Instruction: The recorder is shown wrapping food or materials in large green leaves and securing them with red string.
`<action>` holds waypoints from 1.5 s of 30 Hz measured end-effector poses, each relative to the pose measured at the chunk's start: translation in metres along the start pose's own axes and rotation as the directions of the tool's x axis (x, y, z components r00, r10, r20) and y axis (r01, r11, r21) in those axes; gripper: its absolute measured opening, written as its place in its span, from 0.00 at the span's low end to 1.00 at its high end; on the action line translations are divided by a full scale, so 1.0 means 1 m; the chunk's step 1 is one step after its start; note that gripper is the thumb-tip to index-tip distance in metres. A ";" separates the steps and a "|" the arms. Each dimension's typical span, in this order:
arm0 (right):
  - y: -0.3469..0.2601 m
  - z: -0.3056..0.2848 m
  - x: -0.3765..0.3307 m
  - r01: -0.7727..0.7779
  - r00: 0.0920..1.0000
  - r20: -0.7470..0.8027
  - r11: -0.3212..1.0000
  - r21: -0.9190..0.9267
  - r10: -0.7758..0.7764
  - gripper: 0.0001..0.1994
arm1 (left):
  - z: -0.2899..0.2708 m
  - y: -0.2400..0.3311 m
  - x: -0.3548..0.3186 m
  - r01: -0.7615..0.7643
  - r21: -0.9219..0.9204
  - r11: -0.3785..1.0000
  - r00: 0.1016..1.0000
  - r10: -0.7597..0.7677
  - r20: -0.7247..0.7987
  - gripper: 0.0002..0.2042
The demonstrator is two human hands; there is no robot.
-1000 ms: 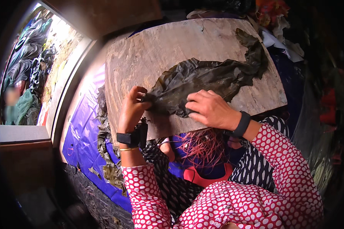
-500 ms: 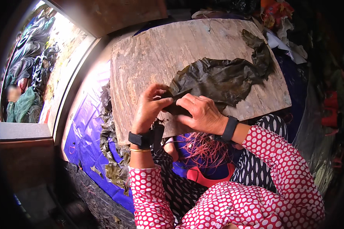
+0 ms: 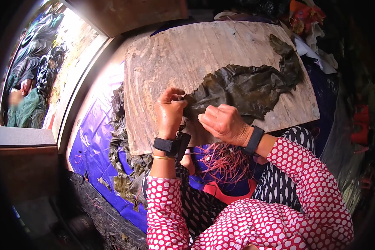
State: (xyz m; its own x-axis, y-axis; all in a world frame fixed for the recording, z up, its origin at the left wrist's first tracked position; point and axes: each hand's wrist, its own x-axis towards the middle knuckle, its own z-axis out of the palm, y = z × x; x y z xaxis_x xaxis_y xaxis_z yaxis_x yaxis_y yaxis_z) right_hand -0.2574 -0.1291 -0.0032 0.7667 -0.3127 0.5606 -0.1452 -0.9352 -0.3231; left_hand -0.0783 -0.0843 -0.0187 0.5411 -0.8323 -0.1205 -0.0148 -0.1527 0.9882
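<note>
A broad, dark green-brown sheet of kelp lies spread and wrinkled over a worn wooden board. Its narrow tail curls up toward the board's far right corner. My left hand pinches the left tip of the kelp between thumb and fingers. Closer to me and to the right, my right hand has its fingers curled closed at the kelp's near edge. What lies inside those fingers is mostly hidden, but the kelp's edge runs up to them.
Under the board's near edge sits a tangle of thin pinkish-red strands. More dark kelp pieces lie on blue plastic sheeting at the left. An open doorway with piled nets is at the far left. Bags and cloths crowd the back right.
My hands have moved a little apart, the right one shifting to the right. The kelp's left end, bunched between my fingers before, now shows more of its edge.
</note>
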 end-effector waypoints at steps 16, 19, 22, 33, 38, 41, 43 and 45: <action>0.029 -0.009 -0.009 -0.260 0.962 0.089 0.966 0.018 0.257 0.12 | -0.022 0.026 -0.008 -0.451 0.660 0.602 0.677 0.712 -0.187 0.10; 0.028 -0.010 -0.008 -0.269 0.959 0.102 0.962 0.035 0.265 0.11 | -0.022 0.038 -0.033 0.168 0.604 0.779 0.980 -0.198 -0.018 0.20; 0.029 -0.010 -0.007 -0.266 0.959 0.113 0.964 0.027 0.262 0.10 | -0.014 0.022 -0.033 0.069 0.808 0.585 0.983 -0.177 0.045 0.27; 0.024 -0.007 -0.005 -0.183 0.967 0.184 0.983 0.018 0.177 0.09 | 0.003 -0.015 -0.006 -0.084 0.283 0.956 0.979 0.132 -0.156 0.07; 0.028 -0.006 -0.004 -0.269 0.949 0.188 0.961 0.062 0.254 0.11 | 0.014 0.011 -0.011 -0.002 -0.281 0.960 0.998 -0.014 -0.053 0.09; 0.029 -0.004 -0.003 -0.287 0.939 0.211 0.957 0.043 0.272 0.12 | 0.009 0.010 -0.013 -0.001 -0.099 0.995 0.999 -0.004 -0.050 0.08; 0.030 -0.004 -0.004 -0.278 0.942 0.211 0.959 0.048 0.262 0.13 | 0.011 0.010 -0.014 0.036 -0.138 0.990 0.996 -0.047 -0.077 0.09; 0.031 -0.005 -0.004 -0.269 0.943 0.215 0.962 0.053 0.252 0.14 | 0.011 0.011 -0.013 0.095 -0.153 0.984 0.987 -0.113 -0.112 0.11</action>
State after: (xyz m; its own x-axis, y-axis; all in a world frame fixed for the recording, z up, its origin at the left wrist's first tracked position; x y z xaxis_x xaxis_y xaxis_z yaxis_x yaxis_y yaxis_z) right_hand -0.2681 -0.1577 -0.0118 0.8211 -0.4954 0.2836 -0.3132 -0.8064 -0.5017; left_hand -0.0949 -0.0807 -0.0071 0.6302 -0.7446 -0.2203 0.1657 -0.1482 0.9750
